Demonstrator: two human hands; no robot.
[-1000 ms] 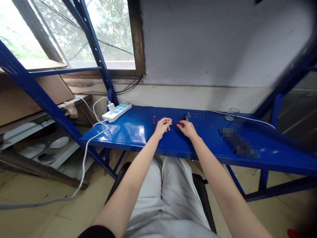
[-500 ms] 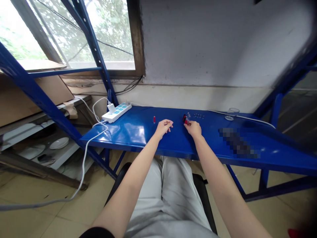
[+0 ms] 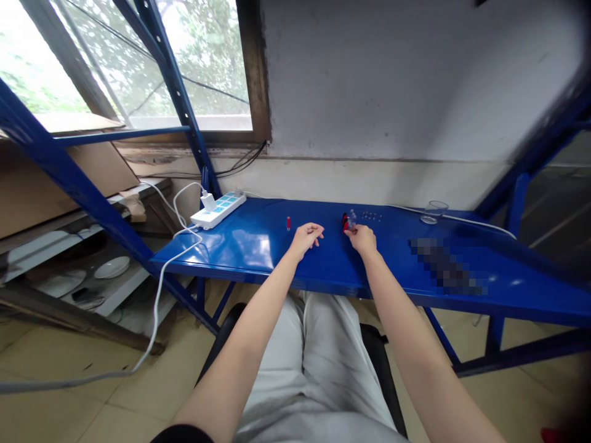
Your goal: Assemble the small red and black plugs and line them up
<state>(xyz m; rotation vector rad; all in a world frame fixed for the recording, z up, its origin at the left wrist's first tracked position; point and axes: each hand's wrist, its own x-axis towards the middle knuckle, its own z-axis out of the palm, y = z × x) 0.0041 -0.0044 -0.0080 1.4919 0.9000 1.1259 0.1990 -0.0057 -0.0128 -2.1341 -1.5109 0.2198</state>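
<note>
My right hand (image 3: pixel 364 239) is at the middle of the blue table (image 3: pixel 249 246), its thumb and fingers pinched at a small red piece (image 3: pixel 346 226). Fingers partly cover this piece, so its exact kind is unclear. Just beyond the fingertips is a tight cluster of small black, red and clear parts (image 3: pixel 352 216). To the left, my left hand (image 3: pixel 306 240) hovers near the tabletop, fingers loosely curled and apart, with nothing visible in it. A small red tube (image 3: pixel 289 223) stands upright beyond and left of that hand.
Several tiny clear or metallic pieces (image 3: pixel 372 216) lie in rows right of the cluster. A clear glass cup (image 3: pixel 434 212) and a blurred dark object (image 3: pixel 446 267) are farther right. A white power strip (image 3: pixel 219 210) with a plugged-in adapter sits at the left end, its cable (image 3: pixel 159 301) hanging down.
Both hands stay in nearly the same places. The right fingers have shifted very slightly at the red piece; the whole view has moved a little.
</note>
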